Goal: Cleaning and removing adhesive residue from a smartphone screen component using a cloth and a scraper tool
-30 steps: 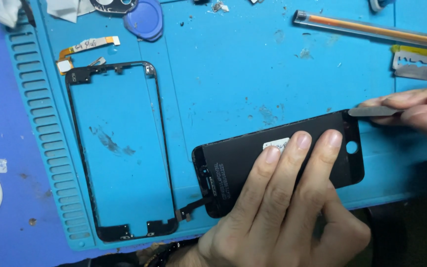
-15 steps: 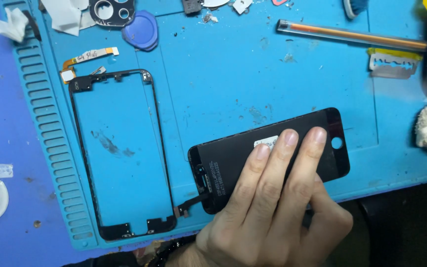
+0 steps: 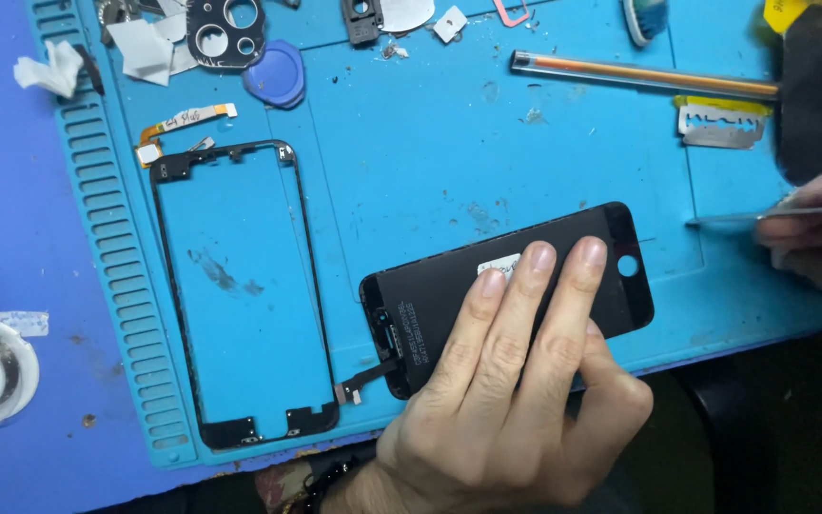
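Blue ribbed silicone mat on table. Left hand flat, pinning black rectangular phone screen. Right hand pinching thin metal blade. Risk: blade slip could nick the dangling flex ribbon.

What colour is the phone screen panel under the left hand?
Black, seen in the head view: the phone screen panel lies flat under the left hand.
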